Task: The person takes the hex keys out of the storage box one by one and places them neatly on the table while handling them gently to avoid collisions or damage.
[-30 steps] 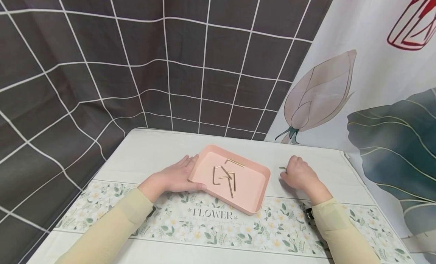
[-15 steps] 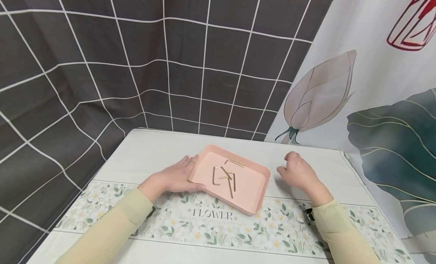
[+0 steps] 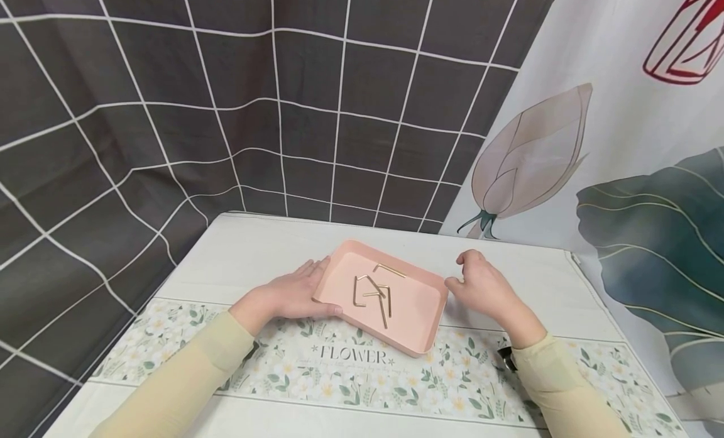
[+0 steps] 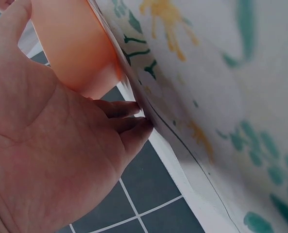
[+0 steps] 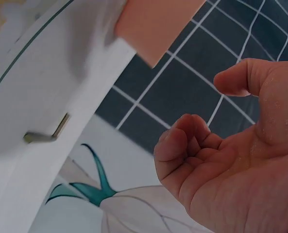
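Observation:
My left hand [image 3: 291, 296] rests against the left end of a shallow pink tray [image 3: 421, 312], its thumb along the front rim. In the left wrist view, the hand's [image 4: 61, 145] fingers are fairly straight and their tips meet the tablecloth. Several gold L-shaped hex keys [image 3: 390, 270] lie inside the tray, some crossing. My right hand [image 3: 483, 287] is just beyond the tray's right end. Seen from the right wrist, that hand [image 5: 231, 160] has loosely curled fingers, thumb apart, and nothing held. One hex key [image 5: 54, 133] lies on the tablecloth, out of sight in the head view.
A white tablecloth [image 3: 260, 243] with a flowered band and the word FLOWER covers the table. Behind it hangs a dark curtain [image 3: 305, 136] with white grid lines. A white curtain [image 3: 611, 224] with leaf prints hangs at the right.
One second ago my right hand had a hex key at its fingertips; that key now lies on the tablecloth. The right hand has moved left toward the tray. My left hand and the tray stay put.

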The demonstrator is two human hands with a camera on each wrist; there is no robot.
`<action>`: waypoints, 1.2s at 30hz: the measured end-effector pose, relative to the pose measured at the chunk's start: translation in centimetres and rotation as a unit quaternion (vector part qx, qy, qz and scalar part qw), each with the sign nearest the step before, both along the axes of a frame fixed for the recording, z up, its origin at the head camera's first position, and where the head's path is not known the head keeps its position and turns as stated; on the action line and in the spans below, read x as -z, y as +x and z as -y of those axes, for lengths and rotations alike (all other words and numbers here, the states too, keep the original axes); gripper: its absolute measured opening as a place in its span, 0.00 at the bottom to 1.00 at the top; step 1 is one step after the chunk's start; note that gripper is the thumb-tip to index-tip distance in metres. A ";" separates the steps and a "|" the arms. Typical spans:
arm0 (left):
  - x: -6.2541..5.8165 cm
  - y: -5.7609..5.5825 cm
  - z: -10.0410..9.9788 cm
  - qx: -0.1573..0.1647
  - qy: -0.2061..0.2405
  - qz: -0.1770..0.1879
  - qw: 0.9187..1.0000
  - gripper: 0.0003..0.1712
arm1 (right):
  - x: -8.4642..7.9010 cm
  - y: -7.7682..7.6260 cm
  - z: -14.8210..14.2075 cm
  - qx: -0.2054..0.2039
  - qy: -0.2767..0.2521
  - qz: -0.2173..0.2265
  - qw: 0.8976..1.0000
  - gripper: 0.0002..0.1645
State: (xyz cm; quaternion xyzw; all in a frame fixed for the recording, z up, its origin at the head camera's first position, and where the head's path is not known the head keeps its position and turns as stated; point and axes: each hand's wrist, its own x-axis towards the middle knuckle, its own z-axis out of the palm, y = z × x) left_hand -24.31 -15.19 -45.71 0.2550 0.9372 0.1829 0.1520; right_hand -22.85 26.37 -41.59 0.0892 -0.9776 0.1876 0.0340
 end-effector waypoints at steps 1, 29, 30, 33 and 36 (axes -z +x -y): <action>0.0 0.0 0.0 -0.002 -0.001 0.001 1.000 0.77 | -0.1 0.1 0.2 -0.003 0.001 0.000 1.000 0.30; -0.3 0.2 0.1 -0.010 -0.003 0.005 1.000 0.77 | 0.2 0.0 5.4 -0.068 0.021 0.014 0.997 0.28; -0.3 0.2 0.1 -0.011 -0.004 0.005 1.000 0.77 | 0.2 0.0 5.6 -0.070 0.021 0.016 0.997 0.28; -0.3 0.2 0.0 -0.011 -0.005 0.006 1.000 0.77 | 0.4 0.0 5.9 -0.073 0.019 0.022 0.997 0.29; -0.2 0.2 0.0 -0.011 -0.007 0.007 1.000 0.77 | 0.5 0.1 6.2 -0.082 0.010 0.031 0.996 0.29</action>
